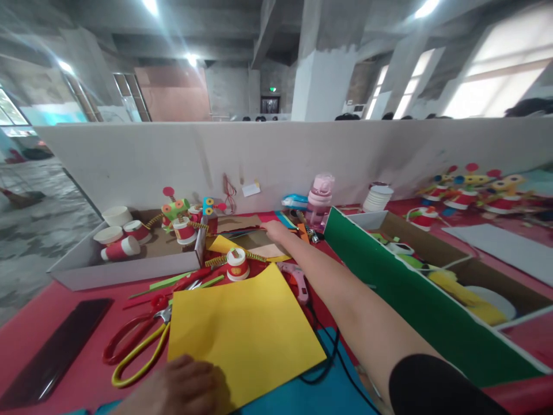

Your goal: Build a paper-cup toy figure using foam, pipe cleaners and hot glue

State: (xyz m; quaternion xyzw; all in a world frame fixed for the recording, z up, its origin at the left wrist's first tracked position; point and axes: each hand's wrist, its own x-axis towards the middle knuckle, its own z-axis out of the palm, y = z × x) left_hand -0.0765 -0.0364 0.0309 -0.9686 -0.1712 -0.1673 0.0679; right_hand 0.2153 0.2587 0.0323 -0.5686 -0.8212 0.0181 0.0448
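My right hand (275,230) reaches far across the table, fingers closed at the edge of a brown paper sheet (237,221), which looks slightly raised over other sheets. My left hand (181,385) is near the front, blurred and curled by the lower left corner of a yellow paper sheet (242,334); what is under its fingers is hidden. Behind the yellow sheet stands a red-and-white paper cup (237,266) with yellow coiled strips as arms. A pink glue gun (299,281) lies beside my right forearm. Scissors with red and yellow handles (140,346) lie left of the sheet.
At left are a dark phone (56,351) and a shallow box (129,271) with cups and a finished cup figure (181,222). A green-sided box (389,288) stands at right. Behind are a pink bottle (320,199), stacked cups (378,199) and a white partition (173,155). A black cable (334,351) loops in front.
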